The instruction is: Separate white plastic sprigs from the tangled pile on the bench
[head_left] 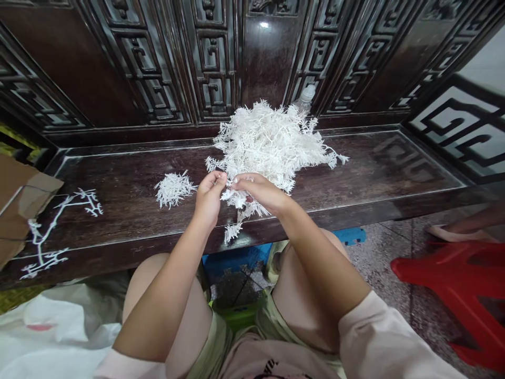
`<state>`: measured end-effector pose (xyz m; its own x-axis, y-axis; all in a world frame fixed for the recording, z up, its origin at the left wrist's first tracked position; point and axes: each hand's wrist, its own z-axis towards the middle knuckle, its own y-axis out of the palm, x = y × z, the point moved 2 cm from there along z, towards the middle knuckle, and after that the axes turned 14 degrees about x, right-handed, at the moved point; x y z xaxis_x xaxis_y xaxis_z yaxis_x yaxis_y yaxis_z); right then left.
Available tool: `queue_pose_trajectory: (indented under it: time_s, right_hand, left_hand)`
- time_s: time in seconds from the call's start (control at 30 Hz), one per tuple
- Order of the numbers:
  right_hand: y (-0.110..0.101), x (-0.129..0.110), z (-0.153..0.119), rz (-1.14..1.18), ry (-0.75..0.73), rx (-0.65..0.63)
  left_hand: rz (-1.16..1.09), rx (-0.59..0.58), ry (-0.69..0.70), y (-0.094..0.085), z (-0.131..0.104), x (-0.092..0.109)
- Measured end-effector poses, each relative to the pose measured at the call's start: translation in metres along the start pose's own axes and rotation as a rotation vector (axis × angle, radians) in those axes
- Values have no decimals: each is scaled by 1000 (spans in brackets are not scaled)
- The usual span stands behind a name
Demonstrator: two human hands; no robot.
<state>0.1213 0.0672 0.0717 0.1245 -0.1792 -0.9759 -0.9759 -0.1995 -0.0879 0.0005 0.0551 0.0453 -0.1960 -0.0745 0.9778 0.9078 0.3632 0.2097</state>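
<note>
A big heap of white branching pieces (268,139) lies on the dark wooden bench (366,179). At its near left edge, my left hand (211,192) is closed with thumb and finger pinched together. My right hand (256,189) is closed beside it, holding part of a white branched piece (235,198) that hangs below the fingers toward the bench's front edge. What the left fingertips pinch is too small to make out. Left of my hands sits a small pile of short white bits (173,189).
A white branched strand (51,226) lies at the left by a cardboard box (19,200). Behind the heap stands a clear bottle (305,99) against the carved backrest. A red stool (453,279) and another person's foot are at right. A white bag (59,321) is lower left.
</note>
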Motion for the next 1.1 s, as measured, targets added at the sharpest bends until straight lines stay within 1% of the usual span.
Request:
queue_pose_trajectory:
  time_s: [0.07,0.2,0.33,0.43,0.57,0.67,0.73,0.8,0.9,1.0,1.1]
  right_hand:
    - [-1,1,0,-11,2,-8]
    - [-4,4,1,-46,-19,13]
    - [-6,5,2,-56,-17,41]
    - [-7,4,2,-44,-16,44]
    - [-11,5,3,-80,-29,50]
    - [-11,7,4,-101,-38,55]
    - [-10,8,5,-70,-56,59]
    - [-7,8,4,-16,-66,52]
    - [-3,4,2,65,-71,-3]
    - [1,-1,1,134,-76,-56]
    - [3,-3,2,202,-53,-67]
  left_hand:
    - [-1,-32,9,0,-1,0]
    - [49,-35,28,0,0,0]
    - [70,-115,-52,1,0,-2]
    - [75,-157,-70,1,0,-2]
    - [150,-218,-136,1,1,-4]
    - [96,-246,-184,2,1,-5]
    - [16,-224,-229,3,-1,-5]
    - [-75,-169,-303,5,-5,-2]
    - [-217,-83,-415,7,-12,3]
    - [-327,-50,-456,8,-16,8]
    - [-356,-13,-471,8,-16,11]
